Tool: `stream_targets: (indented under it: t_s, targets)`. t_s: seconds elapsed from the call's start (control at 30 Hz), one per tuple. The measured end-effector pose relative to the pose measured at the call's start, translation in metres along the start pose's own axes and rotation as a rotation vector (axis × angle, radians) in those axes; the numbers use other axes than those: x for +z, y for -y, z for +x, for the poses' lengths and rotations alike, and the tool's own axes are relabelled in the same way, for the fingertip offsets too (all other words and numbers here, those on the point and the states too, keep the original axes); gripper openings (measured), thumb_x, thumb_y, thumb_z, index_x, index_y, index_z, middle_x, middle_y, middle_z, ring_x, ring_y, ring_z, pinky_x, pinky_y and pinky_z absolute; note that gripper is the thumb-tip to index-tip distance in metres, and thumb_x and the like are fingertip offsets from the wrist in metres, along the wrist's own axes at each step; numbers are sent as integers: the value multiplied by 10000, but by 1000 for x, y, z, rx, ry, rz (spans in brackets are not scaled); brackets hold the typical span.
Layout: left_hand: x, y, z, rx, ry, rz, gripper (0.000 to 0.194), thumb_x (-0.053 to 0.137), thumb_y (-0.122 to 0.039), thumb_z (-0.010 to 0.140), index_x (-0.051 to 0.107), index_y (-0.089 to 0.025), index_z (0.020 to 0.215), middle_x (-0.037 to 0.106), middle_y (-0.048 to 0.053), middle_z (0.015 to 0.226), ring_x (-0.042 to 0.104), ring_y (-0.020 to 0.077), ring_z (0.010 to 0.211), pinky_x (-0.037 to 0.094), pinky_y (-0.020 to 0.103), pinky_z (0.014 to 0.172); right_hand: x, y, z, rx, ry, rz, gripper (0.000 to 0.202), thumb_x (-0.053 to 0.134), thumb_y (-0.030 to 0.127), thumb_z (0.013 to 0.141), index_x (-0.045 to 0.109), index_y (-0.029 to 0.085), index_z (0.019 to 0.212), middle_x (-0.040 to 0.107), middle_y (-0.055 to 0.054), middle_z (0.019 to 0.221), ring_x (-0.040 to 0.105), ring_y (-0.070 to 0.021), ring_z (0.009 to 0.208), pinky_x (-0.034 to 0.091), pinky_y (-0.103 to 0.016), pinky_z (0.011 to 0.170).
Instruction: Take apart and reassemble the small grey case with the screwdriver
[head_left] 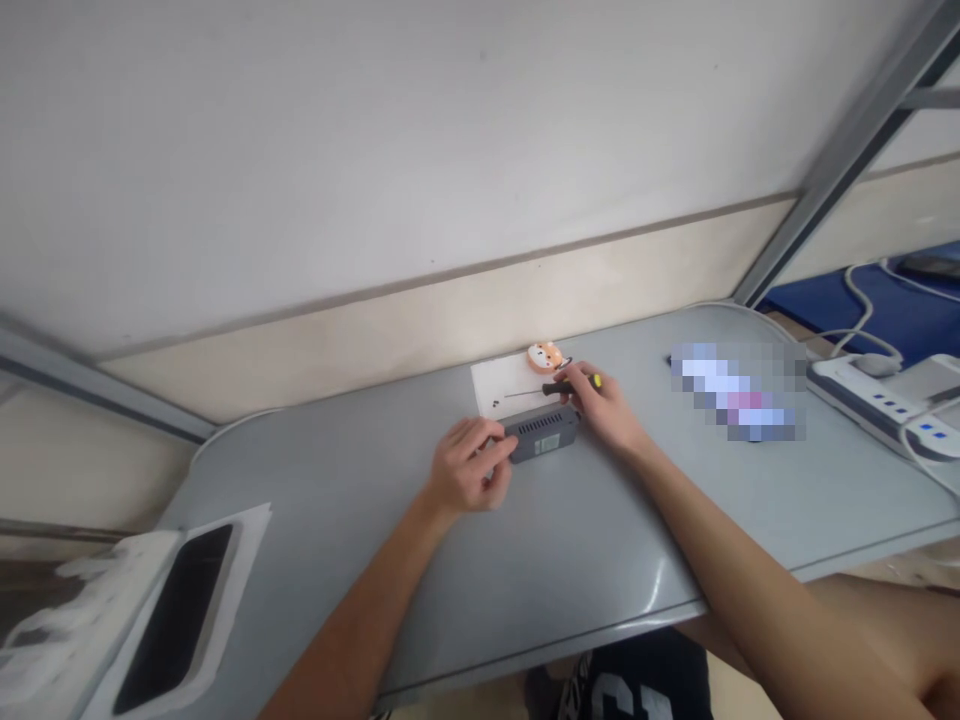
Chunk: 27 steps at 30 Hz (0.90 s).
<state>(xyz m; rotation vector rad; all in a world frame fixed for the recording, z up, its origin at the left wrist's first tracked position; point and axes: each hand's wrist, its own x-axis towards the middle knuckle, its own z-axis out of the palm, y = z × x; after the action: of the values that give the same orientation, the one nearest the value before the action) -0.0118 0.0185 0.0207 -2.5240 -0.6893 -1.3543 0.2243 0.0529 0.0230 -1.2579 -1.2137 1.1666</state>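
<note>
A dark grey box-shaped device (541,436) with a row of vent slots and a pale label stands on the grey table. My left hand (474,462) grips its left end between thumb and fingers. Behind the device, my right hand (592,395) is closed on a screwdriver (555,388) with a black and yellow handle. Its thin shaft points left over a white sheet of paper (491,378). A few tiny dark pieces (496,403), perhaps screws, lie on the paper near the tip. An orange and white animal-faced case (545,357) sits at the paper's back edge.
A black phone-like slab (180,610) rests on white paper at the left front. To the right lies a blurred-out object (735,392). A white power strip (885,400) with cables is at the far right. A wall (420,335) rises behind the table.
</note>
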Motion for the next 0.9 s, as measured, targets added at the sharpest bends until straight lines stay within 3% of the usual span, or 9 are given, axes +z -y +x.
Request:
stream_targets:
  t_s: [0.23,0.4,0.6,0.9]
  targets:
    - [0,-1,-4,-55,-29,12,272,499,-44,840,671,-204,978,625,36,838,545,158,682,471,296,626,3,-1,-3,32,77,-47,462,576,654,938,696,210,983,664,-14,812,577,-156,699,411,-278,644]
    - [1,8,-7,-371,-23,38,301,431,-72,968,691,-203,1043,662,58,954,640,177,845,517,312,744,3,-3,-2,43,101,-41,488,556,679,944,697,216,1009,670,-16,819,575,-156,688,410,-275,633]
    - [6,23,-15,-622,175,129,296,471,-132,992,695,-215,1167,662,71,1065,653,215,968,529,365,877,3,-2,-2,60,103,-43,493,556,692,940,694,222,996,668,-13,828,590,-159,711,432,-277,658]
    - [12,24,-21,-620,502,314,419,472,-170,1022,676,-283,1370,589,123,1307,551,303,1142,494,482,997,2,-1,-1,62,82,-12,450,562,656,949,697,228,991,649,-7,799,556,-150,677,411,-268,637]
